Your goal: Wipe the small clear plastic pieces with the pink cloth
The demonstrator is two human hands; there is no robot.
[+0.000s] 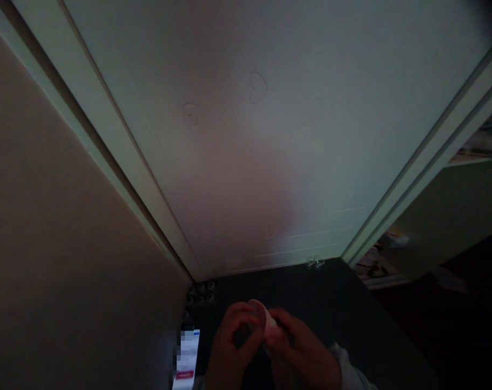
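Observation:
A small pink cup-shaped container (271, 328) is held between my two hands, its round opening tilted toward the left. My right hand (300, 344) is wrapped around its side and base. At the opening, the bent fingers and thumb of my left hand (238, 337) meet the rim, the fingertips partly inside. Dim light hides what the container holds and whether those fingertips pinch anything small. To the left of my left hand, a lit phone (186, 355) lies on the dark surface, its screen partly blurred out.
The dark tabletop (330, 303) ends at a pale panel (310, 162) with faint heart outlines. Small clear objects (315, 262) stand at its back edge, several more (203, 292) in the left corner. A wall (67, 244) rises on the left; shelving (444, 216) is at right.

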